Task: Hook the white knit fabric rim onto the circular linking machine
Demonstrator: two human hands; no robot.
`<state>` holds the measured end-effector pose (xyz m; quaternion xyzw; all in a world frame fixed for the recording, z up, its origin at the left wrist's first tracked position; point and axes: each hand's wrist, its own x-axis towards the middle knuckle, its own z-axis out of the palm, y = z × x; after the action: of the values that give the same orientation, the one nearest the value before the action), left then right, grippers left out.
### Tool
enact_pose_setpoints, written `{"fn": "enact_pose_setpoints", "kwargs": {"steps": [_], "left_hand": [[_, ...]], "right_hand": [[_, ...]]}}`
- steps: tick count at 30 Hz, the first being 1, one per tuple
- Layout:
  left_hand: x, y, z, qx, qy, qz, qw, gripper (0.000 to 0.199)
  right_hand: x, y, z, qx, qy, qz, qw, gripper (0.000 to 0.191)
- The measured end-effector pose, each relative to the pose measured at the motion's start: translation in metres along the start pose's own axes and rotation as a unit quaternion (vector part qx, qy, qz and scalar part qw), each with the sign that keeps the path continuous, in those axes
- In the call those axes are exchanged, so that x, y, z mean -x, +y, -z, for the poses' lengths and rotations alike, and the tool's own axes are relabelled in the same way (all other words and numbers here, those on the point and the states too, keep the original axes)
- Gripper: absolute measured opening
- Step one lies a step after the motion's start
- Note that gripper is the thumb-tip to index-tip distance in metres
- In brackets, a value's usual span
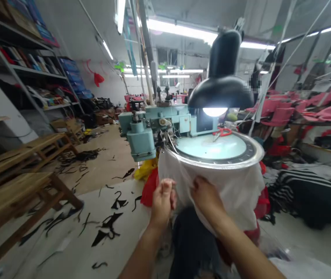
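White fabric (229, 190) hangs down from the rim of a round machine plate (212, 147) in front of me. My left hand (163, 199) is closed on the fabric's left edge, below the sewing head. To its right, my right hand (207, 195) is closed on the front of the same fabric, its fingertips partly hidden in the folds. The pale green machine (142, 141) stands above and left of the plate. Red-handled scissors (223, 132) lie on the plate under a black lamp (220, 91), which is lit.
Wooden benches (17, 193) stand at the left, with black scraps (107, 228) strewn over the floor beside them. Red and yellow cloth (150, 188) hangs beneath the machine. A dark striped pile (313, 197) lies at the right.
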<state>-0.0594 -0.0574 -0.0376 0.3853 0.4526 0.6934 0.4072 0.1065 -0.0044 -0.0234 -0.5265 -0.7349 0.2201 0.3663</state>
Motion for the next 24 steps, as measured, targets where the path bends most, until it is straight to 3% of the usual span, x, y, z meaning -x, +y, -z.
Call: {"fn": "enact_pose_setpoints", "kwargs": {"steps": [3, 5, 7, 9, 12, 15, 18, 20, 24], "left_hand": [[-0.006, -0.011, 0.021, 0.002, -0.011, 0.063, 0.998, 0.050], [-0.015, -0.007, 0.028, 0.007, -0.038, 0.063, 0.997, 0.047], [-0.026, -0.002, 0.023, 0.038, -0.076, 0.043, 0.995, 0.046], [-0.037, 0.001, 0.009, 0.079, -0.109, 0.024, 0.991, 0.044], [-0.052, 0.004, -0.006, 0.123, -0.113, 0.022, 0.986, 0.042], [-0.061, 0.008, -0.004, 0.124, -0.122, 0.057, 0.983, 0.044], [-0.067, 0.011, 0.002, 0.102, -0.157, 0.080, 0.979, 0.049], [-0.071, 0.011, 0.001, 0.100, -0.175, 0.081, 0.976, 0.050], [-0.079, 0.007, -0.007, 0.101, -0.195, 0.073, 0.973, 0.051]], "right_hand": [[0.011, 0.021, 0.024, 0.000, 0.002, -0.026, 1.000, 0.013], [0.024, 0.025, 0.036, -0.098, -0.033, -0.056, 0.993, 0.023], [0.029, 0.014, 0.031, -0.134, -0.036, -0.051, 0.989, 0.025], [0.023, -0.004, 0.013, -0.048, 0.016, -0.006, 0.999, 0.023], [0.009, -0.023, -0.006, 0.073, 0.064, 0.040, 0.994, 0.016], [0.013, -0.027, 0.010, 0.070, 0.054, 0.055, 0.995, 0.027], [0.024, -0.032, 0.032, -0.028, -0.001, 0.035, 0.999, 0.034], [0.025, -0.039, 0.034, -0.073, -0.018, 0.021, 0.997, 0.035], [0.014, -0.057, 0.021, -0.052, 0.062, 0.083, 0.993, 0.025]]}}
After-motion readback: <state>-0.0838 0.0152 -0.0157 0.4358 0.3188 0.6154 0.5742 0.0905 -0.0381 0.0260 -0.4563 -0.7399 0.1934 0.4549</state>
